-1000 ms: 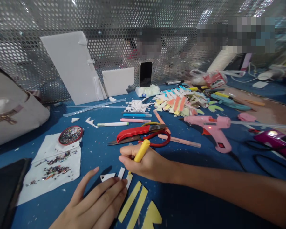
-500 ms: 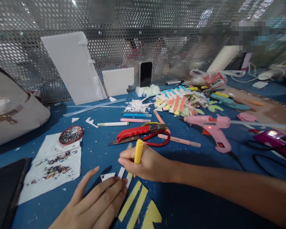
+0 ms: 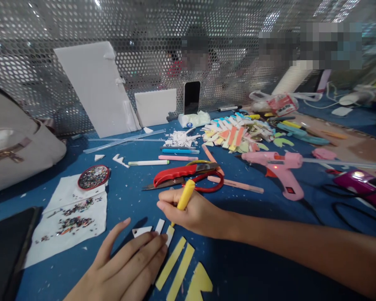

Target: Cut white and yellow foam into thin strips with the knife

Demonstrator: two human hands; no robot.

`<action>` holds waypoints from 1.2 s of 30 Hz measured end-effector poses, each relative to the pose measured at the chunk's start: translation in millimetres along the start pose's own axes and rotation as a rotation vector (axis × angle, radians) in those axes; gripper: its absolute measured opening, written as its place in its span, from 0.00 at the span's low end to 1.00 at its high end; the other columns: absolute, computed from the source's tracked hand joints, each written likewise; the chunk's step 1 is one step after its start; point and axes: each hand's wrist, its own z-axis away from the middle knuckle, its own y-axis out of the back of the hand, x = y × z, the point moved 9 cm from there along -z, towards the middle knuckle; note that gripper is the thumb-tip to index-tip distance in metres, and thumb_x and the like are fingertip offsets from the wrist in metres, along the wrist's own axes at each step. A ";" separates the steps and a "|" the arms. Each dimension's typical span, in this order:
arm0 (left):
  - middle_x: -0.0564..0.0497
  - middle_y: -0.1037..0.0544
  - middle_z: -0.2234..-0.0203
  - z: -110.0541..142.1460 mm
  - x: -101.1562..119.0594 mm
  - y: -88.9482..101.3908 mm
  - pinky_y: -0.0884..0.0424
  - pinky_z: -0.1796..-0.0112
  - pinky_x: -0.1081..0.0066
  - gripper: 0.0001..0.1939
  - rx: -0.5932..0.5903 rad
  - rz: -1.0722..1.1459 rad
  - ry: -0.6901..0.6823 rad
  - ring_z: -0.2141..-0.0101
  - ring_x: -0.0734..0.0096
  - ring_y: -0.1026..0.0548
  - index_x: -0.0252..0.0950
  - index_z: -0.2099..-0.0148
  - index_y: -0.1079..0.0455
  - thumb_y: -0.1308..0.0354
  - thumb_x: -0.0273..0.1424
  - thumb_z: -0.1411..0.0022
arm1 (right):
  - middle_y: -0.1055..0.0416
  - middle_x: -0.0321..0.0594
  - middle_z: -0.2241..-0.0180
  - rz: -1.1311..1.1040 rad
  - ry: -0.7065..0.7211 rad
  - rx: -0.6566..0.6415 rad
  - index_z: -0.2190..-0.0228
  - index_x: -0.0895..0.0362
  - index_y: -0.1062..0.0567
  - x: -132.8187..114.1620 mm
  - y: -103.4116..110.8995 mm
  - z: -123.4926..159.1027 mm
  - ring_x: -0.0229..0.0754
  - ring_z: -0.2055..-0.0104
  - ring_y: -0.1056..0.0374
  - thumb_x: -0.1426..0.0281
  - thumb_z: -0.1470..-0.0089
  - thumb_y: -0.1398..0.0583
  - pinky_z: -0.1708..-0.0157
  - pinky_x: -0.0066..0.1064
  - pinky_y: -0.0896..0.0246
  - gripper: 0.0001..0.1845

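Note:
My right hand [image 3: 194,211] grips a yellow marker [image 3: 186,195], its tip down at the end of a white strip [image 3: 170,235] whose upper part is coloured yellow. Spread flat on the table, my left hand [image 3: 134,263] presses on that strip; its fingers cover the lower part. Another white strip [image 3: 159,226] and a white piece with a small hole [image 3: 141,231] stick out from under the fingers. To the right lie yellow strips [image 3: 181,271] and a notched yellow piece [image 3: 199,282]. Red-handled scissors [image 3: 203,184] rest just beyond my right hand.
A pink glue gun [image 3: 278,167] with a lit red light lies at right. Behind are pens [image 3: 178,158], a heap of coloured cut pieces [image 3: 235,131] and an upright phone [image 3: 192,98]. Beads on paper [image 3: 75,213], a dark tablet-like slab [image 3: 9,246] and a bag [image 3: 19,142] occupy the left.
The yellow marker has tilted to the right, and my right hand has shifted slightly, so the tip and the strip's yellow end show more clearly. My left hand stays in place.

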 end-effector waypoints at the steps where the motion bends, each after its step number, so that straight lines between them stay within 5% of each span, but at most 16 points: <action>1: 0.57 0.28 0.41 0.1 -0.6 -0.7 0.68 0.32 0.48 0.18 -0.006 0.002 0.005 0.40 0.69 0.36 0.40 0.39 0.33 0.56 0.32 0.24 | 0.55 0.28 0.79 0.004 -0.004 0.003 0.78 0.55 0.50 0.4 0.1 0.0 0.34 0.75 0.56 0.66 0.35 0.49 0.73 0.30 0.58 0.21; 7: 0.54 0.27 0.42 0.8 3.4 1.7 0.68 0.33 0.45 0.18 0.050 -0.029 -0.067 0.41 0.65 0.34 0.38 0.38 0.33 0.56 0.33 0.25 | 0.56 0.28 0.78 -0.013 0.007 0.008 0.78 0.55 0.50 0.0 -0.5 -0.1 0.33 0.75 0.56 0.67 0.35 0.48 0.73 0.30 0.58 0.21; 24: 0.57 0.25 0.43 -4.2 -1.3 5.4 0.70 0.32 0.50 0.19 0.040 0.051 0.045 0.43 0.71 0.30 0.38 0.40 0.31 0.57 0.36 0.24 | 0.55 0.27 0.80 -0.099 0.018 0.014 0.80 0.55 0.50 -5.4 2.5 0.5 0.32 0.77 0.56 0.65 0.37 0.47 0.76 0.29 0.58 0.22; 30: 0.55 0.24 0.46 -6.9 1.6 8.7 0.71 0.32 0.49 0.17 0.045 -0.026 -0.124 0.48 0.69 0.26 0.36 0.40 0.31 0.51 0.35 0.26 | 0.55 0.28 0.80 0.009 -0.007 -0.071 0.79 0.56 0.50 -2.3 -4.6 2.7 0.32 0.77 0.57 0.67 0.37 0.48 0.76 0.30 0.60 0.21; 36: 0.58 0.25 0.44 -2.9 0.0 4.6 0.69 0.32 0.47 0.17 0.056 0.021 0.017 0.43 0.70 0.32 0.38 0.41 0.31 0.56 0.33 0.24 | 0.55 0.28 0.79 0.004 -0.011 -0.061 0.79 0.56 0.50 0.4 -3.8 2.3 0.32 0.76 0.57 0.67 0.36 0.48 0.75 0.30 0.59 0.21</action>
